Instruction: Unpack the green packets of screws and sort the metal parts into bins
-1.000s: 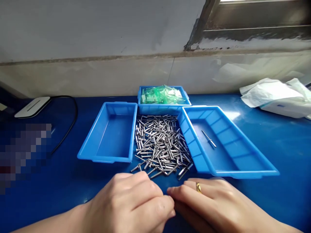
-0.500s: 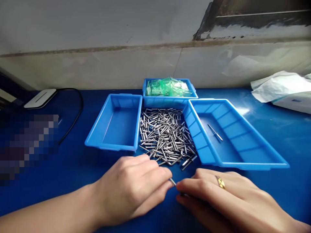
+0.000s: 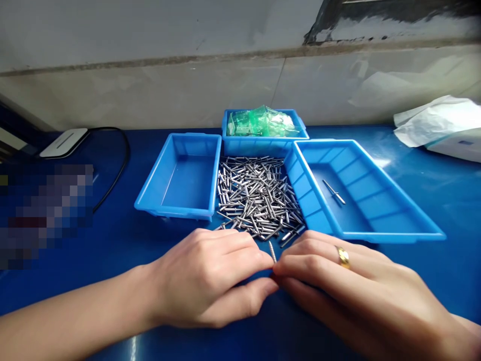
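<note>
Hands meet at the fingertips: the left hand (image 3: pixel 214 281) and the right hand (image 3: pixel 353 291), both palm down, with a threaded screw (image 3: pixel 272 252) sticking up between them. Which hand grips it, I cannot tell; its lower end is hidden by fingers. A gold ring (image 3: pixel 342 256) circles one finger of the right hand. Just beyond lies a loose pile of metal screws and rivets (image 3: pixel 259 198) on the blue surface (image 3: pixel 124 245). Blue bins flank it: the left bin (image 3: pixel 186 183) is bare inside, while the right bin (image 3: pixel 376 188) holds a single rivet (image 3: pixel 333 191). Behind the pile, the back bin (image 3: pixel 263 146) carries green plastic packets (image 3: pixel 263 123). Farther out, a white device (image 3: pixel 63 143) with a black cable (image 3: pixel 126 160) lies at far left, and crumpled white wrapping (image 3: pixel 432 120) at far right, near the wall (image 3: pixel 150 30).
</note>
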The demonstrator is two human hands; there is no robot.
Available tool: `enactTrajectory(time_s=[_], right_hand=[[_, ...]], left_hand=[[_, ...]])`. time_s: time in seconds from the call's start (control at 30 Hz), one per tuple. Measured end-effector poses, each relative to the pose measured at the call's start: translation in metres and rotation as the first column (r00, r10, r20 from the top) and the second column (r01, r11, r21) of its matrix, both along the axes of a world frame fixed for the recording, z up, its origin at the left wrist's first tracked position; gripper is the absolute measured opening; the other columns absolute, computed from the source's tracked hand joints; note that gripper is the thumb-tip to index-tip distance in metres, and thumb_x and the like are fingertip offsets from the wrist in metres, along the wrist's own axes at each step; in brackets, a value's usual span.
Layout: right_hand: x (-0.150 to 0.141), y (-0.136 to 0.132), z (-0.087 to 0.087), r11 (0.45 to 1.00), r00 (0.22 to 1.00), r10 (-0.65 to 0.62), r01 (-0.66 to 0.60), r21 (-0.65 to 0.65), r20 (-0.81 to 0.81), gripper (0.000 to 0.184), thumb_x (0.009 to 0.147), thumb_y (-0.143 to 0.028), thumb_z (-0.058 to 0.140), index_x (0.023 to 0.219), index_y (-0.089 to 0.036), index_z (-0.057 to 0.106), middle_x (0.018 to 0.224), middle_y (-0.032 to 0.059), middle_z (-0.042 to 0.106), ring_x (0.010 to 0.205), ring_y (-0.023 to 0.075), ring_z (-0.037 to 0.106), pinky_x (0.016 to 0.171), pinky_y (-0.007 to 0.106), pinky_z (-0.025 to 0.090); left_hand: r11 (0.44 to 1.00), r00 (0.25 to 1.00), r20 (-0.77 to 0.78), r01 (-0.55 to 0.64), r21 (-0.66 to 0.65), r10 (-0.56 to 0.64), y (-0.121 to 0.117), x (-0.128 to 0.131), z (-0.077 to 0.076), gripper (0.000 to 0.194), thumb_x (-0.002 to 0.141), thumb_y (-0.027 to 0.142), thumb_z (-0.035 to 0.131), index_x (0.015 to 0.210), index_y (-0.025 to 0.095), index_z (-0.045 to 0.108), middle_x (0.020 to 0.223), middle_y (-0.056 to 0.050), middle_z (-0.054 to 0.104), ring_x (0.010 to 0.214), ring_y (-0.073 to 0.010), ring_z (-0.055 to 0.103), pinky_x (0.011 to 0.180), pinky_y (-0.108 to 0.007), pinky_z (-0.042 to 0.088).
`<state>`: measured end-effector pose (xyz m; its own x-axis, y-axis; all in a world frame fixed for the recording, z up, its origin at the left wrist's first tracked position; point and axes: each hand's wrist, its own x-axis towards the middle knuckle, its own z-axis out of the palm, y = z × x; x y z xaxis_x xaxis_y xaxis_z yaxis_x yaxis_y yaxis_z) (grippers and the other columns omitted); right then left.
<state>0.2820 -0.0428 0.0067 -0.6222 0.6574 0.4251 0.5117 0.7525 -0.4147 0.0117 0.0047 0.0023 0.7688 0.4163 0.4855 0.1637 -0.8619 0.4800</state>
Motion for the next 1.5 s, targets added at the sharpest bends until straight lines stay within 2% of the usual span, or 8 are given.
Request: enactTrajectory(time_s=[0.23,0.53,0.67,0.77,0.87,0.93,1.33,1.5], right_hand=[[-0.0011,0.0003,0.0028,0.998,0.998,0.054,-0.053,0.038,-0.028,0.044,0.125,0.003,0.048,0.137,-0.020,0.083,0.095,0.0031,0.091,0.077,0.0190,0.087,0.066,0.029,0.069],[0.0000,0.0008,0.0027,0.994,0.994,0.105,-0.105,0.007,0.007,0.043,0.125,0.004,0.045,0.146,-0.019,0.075,0.111,0.0054,0.094,0.087,0.0170,0.089,0.075,0.026,0.070],[0.0030,-0.0002,0.0030,0.998,0.999,0.017,-0.019,0.066,0.028,0.037,0.130,-0.003,0.049,0.158,-0.020,0.067,0.108,0.0047,0.090,0.086,0.0193,0.089,0.073,0.027,0.069],[0.0061,0.0001,0.0009,0.999,0.998,0.022,-0.023,0.022,0.057,0.032,0.130,-0.003,0.050,0.137,-0.021,0.076,0.098,0.0027,0.087,0.077,0.0181,0.085,0.068,0.027,0.065],[0.0059,0.0022,0.0009,0.998,0.996,0.056,-0.056,-0.001,0.073,0.048,0.136,-0.008,0.045,0.102,-0.023,0.075,0.082,-0.0015,0.078,0.062,0.0136,0.074,0.060,0.027,0.055],[0.0046,0.0035,0.0022,0.999,0.997,0.041,-0.043,0.031,0.063,0.056,0.142,-0.018,0.042,0.094,-0.024,0.071,0.079,-0.0017,0.075,0.060,0.0123,0.072,0.060,0.027,0.053],[0.0045,0.0048,0.0020,0.999,0.997,0.034,-0.035,0.003,0.065,0.057,0.138,-0.012,0.042,0.095,-0.019,0.078,0.080,0.0016,0.076,0.062,0.0135,0.072,0.059,0.029,0.053],[0.0041,0.0070,0.0007,0.998,0.996,0.055,-0.054,-0.012,0.066,0.064,0.139,-0.013,0.038,0.088,-0.019,0.077,0.077,0.0008,0.073,0.061,0.0121,0.067,0.058,0.026,0.052]], left_hand=[[0.995,0.998,0.018,-0.057,-0.080,0.059,-0.0004,-0.0062,-0.0054,0.035,0.135,0.019,0.067,0.104,0.020,0.083,0.085,-0.001,0.087,0.071,-0.0161,0.079,0.070,-0.025,0.063],[0.991,0.991,0.031,-0.131,-0.029,0.132,-0.0023,-0.0044,-0.0042,0.037,0.129,0.013,0.063,0.096,0.021,0.078,0.077,0.001,0.081,0.062,-0.0147,0.069,0.061,-0.025,0.056],[0.993,0.992,0.050,-0.117,-0.010,0.117,-0.0031,-0.0045,-0.0052,0.039,0.134,0.016,0.063,0.099,0.019,0.079,0.080,0.000,0.084,0.064,-0.0136,0.070,0.064,-0.025,0.057],[0.996,0.994,0.055,-0.092,0.006,0.092,-0.0027,-0.0051,-0.0057,0.037,0.137,0.018,0.063,0.105,0.017,0.082,0.083,-0.001,0.086,0.067,-0.0137,0.074,0.068,-0.026,0.059],[0.995,0.995,0.032,-0.097,-0.009,0.097,-0.0030,-0.0057,-0.0048,0.037,0.138,0.019,0.064,0.106,0.017,0.082,0.085,-0.001,0.086,0.069,-0.0141,0.076,0.068,-0.025,0.060],[0.995,0.994,0.021,-0.103,-0.014,0.103,-0.0032,-0.0061,-0.0034,0.039,0.139,0.020,0.062,0.105,0.017,0.082,0.083,0.000,0.084,0.067,-0.0141,0.074,0.067,-0.026,0.058],[0.995,0.991,0.085,-0.099,-0.012,0.099,-0.0045,-0.0048,-0.0047,0.029,0.138,0.020,0.066,0.115,0.015,0.083,0.088,-0.001,0.087,0.067,-0.0133,0.073,0.068,-0.023,0.062],[0.997,0.991,0.114,-0.066,0.028,0.063,-0.0059,-0.0033,-0.0052,0.020,0.138,0.016,0.068,0.124,0.016,0.081,0.098,-0.001,0.094,0.077,-0.0116,0.084,0.081,-0.020,0.069]])
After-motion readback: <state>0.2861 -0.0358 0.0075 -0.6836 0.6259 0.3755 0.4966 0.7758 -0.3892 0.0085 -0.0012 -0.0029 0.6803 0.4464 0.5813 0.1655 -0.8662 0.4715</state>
